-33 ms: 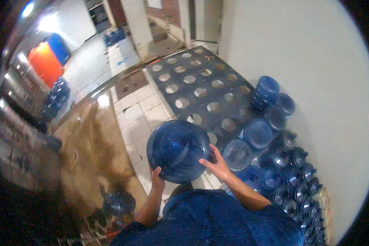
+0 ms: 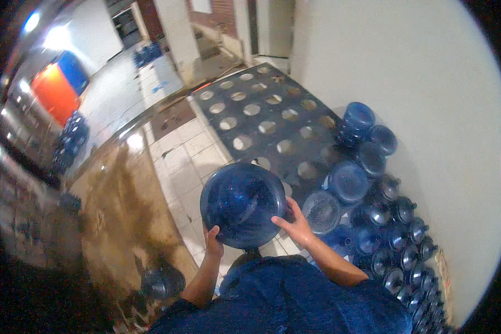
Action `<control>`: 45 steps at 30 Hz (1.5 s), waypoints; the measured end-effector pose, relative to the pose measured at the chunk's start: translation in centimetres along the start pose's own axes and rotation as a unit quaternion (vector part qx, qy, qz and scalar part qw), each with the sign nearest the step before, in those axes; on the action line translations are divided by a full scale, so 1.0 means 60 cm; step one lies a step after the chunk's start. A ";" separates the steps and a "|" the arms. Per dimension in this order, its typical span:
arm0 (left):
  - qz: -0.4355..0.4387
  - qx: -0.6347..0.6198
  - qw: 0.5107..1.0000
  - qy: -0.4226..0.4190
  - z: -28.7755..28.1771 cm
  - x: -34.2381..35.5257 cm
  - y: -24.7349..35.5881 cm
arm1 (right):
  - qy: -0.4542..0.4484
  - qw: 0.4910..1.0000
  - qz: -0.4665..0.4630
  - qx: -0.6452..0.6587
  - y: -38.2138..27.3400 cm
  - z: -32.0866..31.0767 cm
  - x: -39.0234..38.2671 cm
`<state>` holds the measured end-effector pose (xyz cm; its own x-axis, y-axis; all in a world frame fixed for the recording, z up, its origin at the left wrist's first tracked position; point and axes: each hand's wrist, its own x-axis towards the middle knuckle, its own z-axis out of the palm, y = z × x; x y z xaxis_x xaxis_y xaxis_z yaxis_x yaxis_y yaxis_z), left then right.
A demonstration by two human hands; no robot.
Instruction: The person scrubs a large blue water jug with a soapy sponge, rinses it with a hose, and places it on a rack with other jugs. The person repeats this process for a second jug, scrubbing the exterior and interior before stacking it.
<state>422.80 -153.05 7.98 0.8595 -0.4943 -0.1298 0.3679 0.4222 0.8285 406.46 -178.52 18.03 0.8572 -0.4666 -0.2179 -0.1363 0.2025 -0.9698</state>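
Observation:
Between my two hands I hold a large blue water jug in front of my body, its round base turned up toward me. My left hand grips its lower left rim, with the thumb showing on top. On the lower right side my right hand clasps it, thumb over the rim and fingers around the side. The jug's neck end is hidden beneath it. Just right of my right hand stand upturned jugs, a cloudy-based one and a bluer one.
Several blue jugs stand neck-up along the right wall. A dark rack panel with round holes lies ahead. Wet brown floor spreads to the left. Orange and blue drums stand far left, near more jugs.
The background has shifted slightly left in the view. The jug stays in both my hands, with the same grip.

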 end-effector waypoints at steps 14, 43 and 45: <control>-0.153 0.254 0.875 -0.383 0.523 0.829 -0.170 | 0.369 0.839 0.056 0.396 0.035 -0.325 0.480; -0.391 0.455 0.668 -0.441 1.053 1.711 -0.964 | 0.530 0.750 0.063 0.390 0.218 -1.074 1.419; -0.354 0.407 0.673 -0.506 1.056 1.711 -0.963 | 0.559 0.784 0.101 0.250 0.256 -1.082 1.458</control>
<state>467.31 -276.35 -18.72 -0.2618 -0.7908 -0.5533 -0.1121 -0.5445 0.8312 447.08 -272.13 -23.05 -0.1671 -0.7873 -0.5935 0.2390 0.5517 -0.7991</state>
